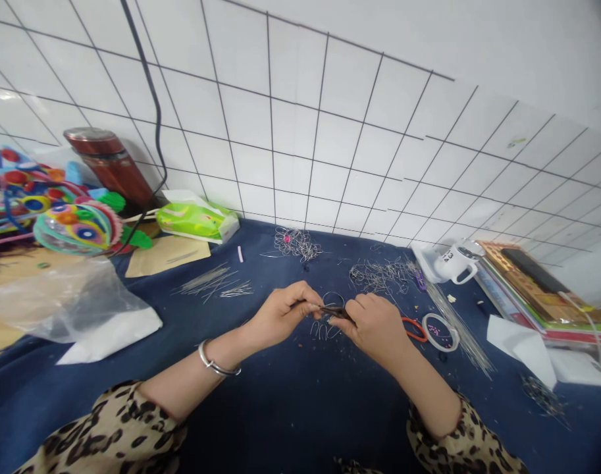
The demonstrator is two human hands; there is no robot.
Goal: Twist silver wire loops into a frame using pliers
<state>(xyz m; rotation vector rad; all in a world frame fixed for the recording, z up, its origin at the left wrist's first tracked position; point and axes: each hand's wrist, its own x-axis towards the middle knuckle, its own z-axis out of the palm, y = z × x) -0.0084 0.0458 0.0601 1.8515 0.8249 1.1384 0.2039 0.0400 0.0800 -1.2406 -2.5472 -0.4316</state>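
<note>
My right hand point(374, 326) is closed around dark pliers point(336, 311), whose jaws point left toward my other hand. My left hand point(293, 308) pinches a thin metal wire at the tip of these jaws; part of it is hidden by the fingers. A curved wire loop point(334, 294) rises just behind the pliers. Below the hands, several bent wire pieces point(324, 331) lie on the dark blue cloth point(290, 408). Behind my right wrist shows an orange loop point(415, 329); whether it belongs to the pliers I cannot tell.
Tangled wire heaps point(300, 245) point(379, 275) lie toward the tiled wall. Straight wires point(206, 281) are at left, longer ones point(461, 329) at right beside a round dish of beads point(441, 332). A mug point(461, 263), books point(537, 289), tissue pack point(196, 220) and thermos point(110, 168) stand around.
</note>
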